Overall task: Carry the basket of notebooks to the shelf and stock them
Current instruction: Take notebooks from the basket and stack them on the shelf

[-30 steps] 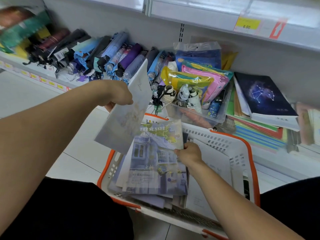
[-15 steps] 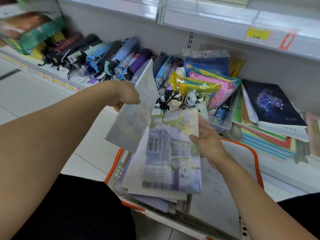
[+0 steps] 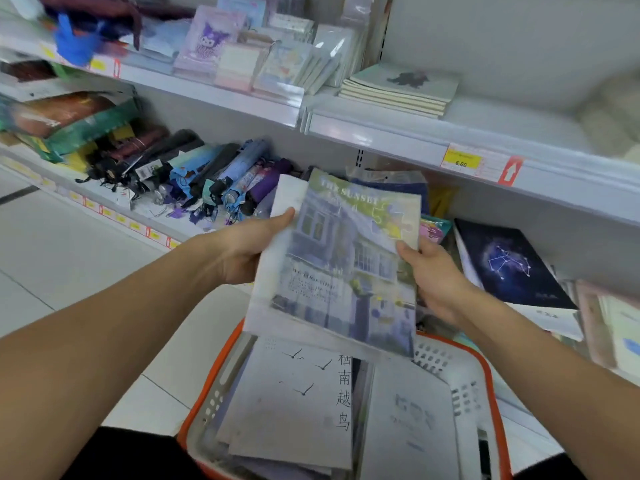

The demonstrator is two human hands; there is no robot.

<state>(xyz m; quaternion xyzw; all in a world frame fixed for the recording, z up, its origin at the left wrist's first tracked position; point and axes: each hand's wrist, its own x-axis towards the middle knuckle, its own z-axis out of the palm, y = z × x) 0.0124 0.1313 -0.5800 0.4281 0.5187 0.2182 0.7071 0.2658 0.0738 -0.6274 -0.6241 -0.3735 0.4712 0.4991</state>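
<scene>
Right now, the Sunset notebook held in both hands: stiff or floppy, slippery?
The Sunset notebook looks thin, so probably light and somewhat floppy; the left hand and right hand each grip an edge. Its cover seems glossy, possibly slippery against the pale notebook behind it.

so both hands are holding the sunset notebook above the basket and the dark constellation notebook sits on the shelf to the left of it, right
Not quite. In the head view both hands, left hand and right hand, do hold the sunset notebook above the basket, but the constellation notebook lies on the shelf to its right.
</scene>
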